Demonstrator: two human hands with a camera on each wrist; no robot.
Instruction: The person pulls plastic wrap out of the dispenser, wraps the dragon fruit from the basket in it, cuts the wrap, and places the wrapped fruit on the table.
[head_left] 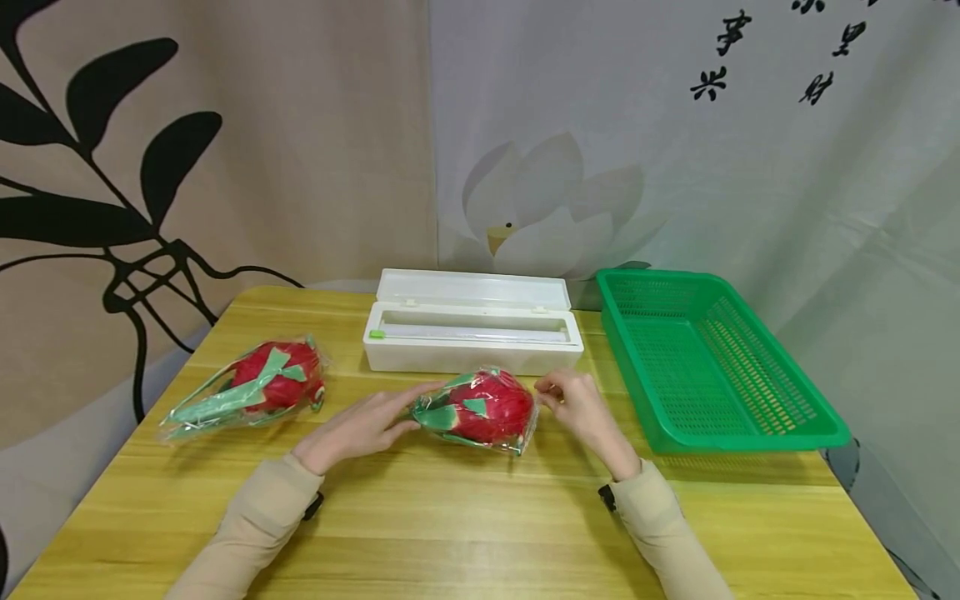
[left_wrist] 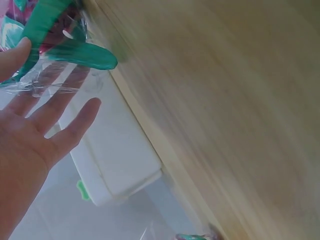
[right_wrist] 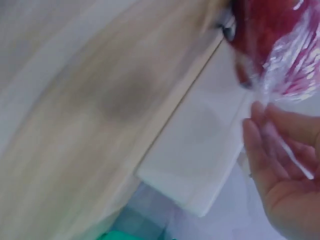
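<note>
In the head view, a dragon fruit (head_left: 495,407) wrapped in clear film lies sideways between the two hands, over the table's middle. My left hand (head_left: 367,429) holds its green leafy end, the thumb on one side and long, fairly straight fingers behind the film. The left wrist view shows that thumb against a green leaf (left_wrist: 82,54). At the other end, my right hand (head_left: 579,406) pinches a gathered tail of the film (right_wrist: 265,92) between thumb and fingertips. A second film-wrapped dragon fruit (head_left: 281,375) rests on the table at the left, apart from both hands.
Behind the hands stands a white cling film dispenser (head_left: 472,358), its lid (head_left: 472,288) raised and a green slider (head_left: 377,334) at its left end. A green plastic basket (head_left: 645,400) stands at the right on the wooden table (head_left: 465,533). A printed curtain (head_left: 330,150) hangs behind.
</note>
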